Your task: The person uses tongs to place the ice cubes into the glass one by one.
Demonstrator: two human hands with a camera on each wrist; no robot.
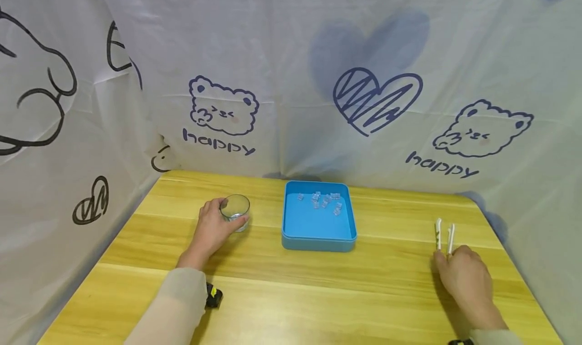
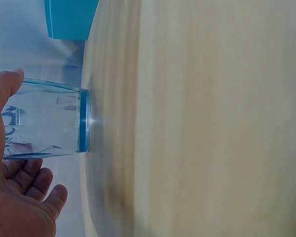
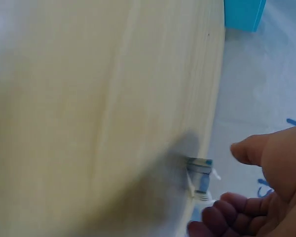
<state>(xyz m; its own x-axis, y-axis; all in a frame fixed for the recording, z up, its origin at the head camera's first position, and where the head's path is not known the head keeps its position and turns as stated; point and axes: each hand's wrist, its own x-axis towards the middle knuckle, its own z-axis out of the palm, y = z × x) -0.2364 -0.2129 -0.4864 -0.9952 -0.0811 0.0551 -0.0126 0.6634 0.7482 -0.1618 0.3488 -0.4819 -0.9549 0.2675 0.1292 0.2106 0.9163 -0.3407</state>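
A clear drinking glass (image 1: 235,212) stands upright on the table's left part. My left hand (image 1: 214,227) holds it from the left, thumb on the near side and fingers on the far side; the left wrist view shows thumb and fingers on either side of the glass (image 2: 47,118). Toward the right lies a pair of white tongs (image 1: 438,234), arms pointing away from me. My right hand (image 1: 466,277) is at their near end. In the right wrist view, thumb and fingers stand apart around the bent end of the tongs (image 3: 200,175), gripping nothing.
A square blue tray (image 1: 318,244) sits mid-table, with several small clear cubes (image 1: 326,200) toward its back. The wooden table (image 1: 291,284) meets a white printed cloth (image 1: 291,82) at the back and sides. A black object (image 1: 213,295) shows at the left wrist.
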